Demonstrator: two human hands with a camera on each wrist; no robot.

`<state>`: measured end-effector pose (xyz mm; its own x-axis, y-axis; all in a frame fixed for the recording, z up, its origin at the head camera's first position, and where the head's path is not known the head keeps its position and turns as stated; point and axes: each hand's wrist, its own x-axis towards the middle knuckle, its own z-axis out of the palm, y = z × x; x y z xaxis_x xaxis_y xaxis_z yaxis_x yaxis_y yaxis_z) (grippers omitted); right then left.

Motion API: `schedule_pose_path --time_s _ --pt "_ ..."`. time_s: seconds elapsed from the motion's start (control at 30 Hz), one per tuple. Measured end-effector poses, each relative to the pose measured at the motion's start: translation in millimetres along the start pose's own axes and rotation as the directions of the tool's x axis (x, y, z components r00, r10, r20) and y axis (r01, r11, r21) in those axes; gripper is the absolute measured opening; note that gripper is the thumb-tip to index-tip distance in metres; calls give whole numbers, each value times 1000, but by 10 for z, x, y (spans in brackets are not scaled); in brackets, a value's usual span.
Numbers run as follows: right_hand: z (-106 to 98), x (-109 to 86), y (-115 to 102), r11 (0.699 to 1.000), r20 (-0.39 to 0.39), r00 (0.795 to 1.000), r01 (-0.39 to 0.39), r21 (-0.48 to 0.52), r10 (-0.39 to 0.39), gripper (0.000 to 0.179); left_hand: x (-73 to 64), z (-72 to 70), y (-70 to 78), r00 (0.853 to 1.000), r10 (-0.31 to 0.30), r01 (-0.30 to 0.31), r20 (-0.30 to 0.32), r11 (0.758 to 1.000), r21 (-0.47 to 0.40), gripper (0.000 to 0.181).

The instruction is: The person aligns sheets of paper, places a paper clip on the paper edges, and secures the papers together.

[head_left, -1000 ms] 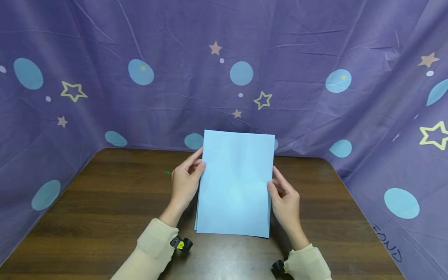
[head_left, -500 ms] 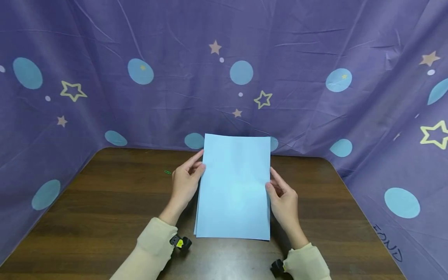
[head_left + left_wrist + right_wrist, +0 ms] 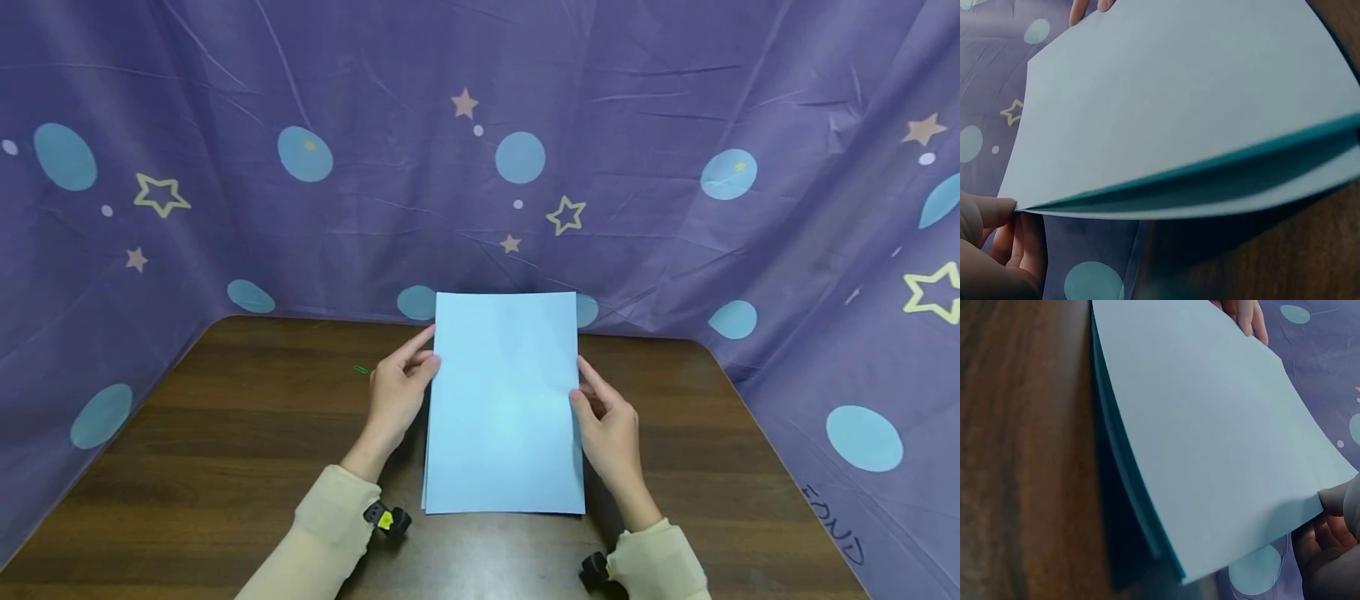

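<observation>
Several light blue sheets of paper (image 3: 506, 408) stand tilted up over the table, held between both hands. My left hand (image 3: 397, 387) pinches their left edge, thumb in front and fingers behind. On the opposite edge, the right hand (image 3: 611, 425) pinches the sheets a little lower down. In the left wrist view the sheets (image 3: 1179, 94) fan apart along the side edge and meet at the left thumb. The right wrist view shows the paper (image 3: 1210, 437) bowed slightly, with layers separated at the bottom edge.
A small green paper clip (image 3: 361, 369) lies on the brown wooden table (image 3: 247, 433), left of the left hand. A purple curtain (image 3: 360, 217) with stars and blue dots surrounds the table's back and sides. Each wrist carries a small black camera (image 3: 393, 521).
The sheets have come down slightly, and their edges now line up more closely, especially on the right. The right hand has shifted slightly left; the left hand stays nearly still.
</observation>
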<state>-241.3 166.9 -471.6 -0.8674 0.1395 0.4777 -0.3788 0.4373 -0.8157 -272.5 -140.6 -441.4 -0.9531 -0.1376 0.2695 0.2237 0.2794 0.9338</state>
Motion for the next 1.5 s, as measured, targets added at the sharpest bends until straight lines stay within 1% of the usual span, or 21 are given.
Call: schedule_pose_path --time_s 0.23,0.43,0.57,0.7,0.8,0.87,0.97,1.07,1.13,1.23,1.37,1.5 --pt "-14 32 -9 1000 20 1000 -18 -23 19 54 3 -15 4 1000 -21 21 15 1000 2 47" --pt "-12 48 -12 999 40 998 -43 -14 44 54 13 -10 3 1000 -10 10 16 1000 8 47" --pt "1 54 -23 997 50 996 -76 -19 77 53 24 2 -32 1000 -7 7 9 1000 9 47" --pt "38 51 -18 996 62 994 -86 -24 87 52 31 3 -65 1000 8 -7 -15 998 65 47" --pt "80 43 -9 995 72 993 -92 -26 93 51 37 -2 -83 1000 6 -3 -24 993 121 46" --pt "103 34 -1 994 79 991 -104 -31 106 51 38 -2 -97 1000 -7 8 -9 990 144 46" --pt "124 24 1 992 81 989 -121 -35 123 51 41 2 -119 999 -37 31 33 986 166 49" --pt "131 20 10 991 73 988 -132 -28 134 51 51 8 -140 995 -60 47 74 986 163 54" --pt "132 22 22 990 69 988 -140 -15 141 51 56 9 -150 994 -66 52 87 987 153 58" --pt "134 25 40 987 79 985 -157 14 156 50 56 7 -149 993 -73 62 88 991 119 59" --pt "135 32 52 980 111 977 -192 60 184 49 45 0 -132 993 -83 77 83 995 71 59" --pt "132 35 46 967 131 965 -239 90 227 49 45 -1 -132 993 -82 78 81 995 56 58"
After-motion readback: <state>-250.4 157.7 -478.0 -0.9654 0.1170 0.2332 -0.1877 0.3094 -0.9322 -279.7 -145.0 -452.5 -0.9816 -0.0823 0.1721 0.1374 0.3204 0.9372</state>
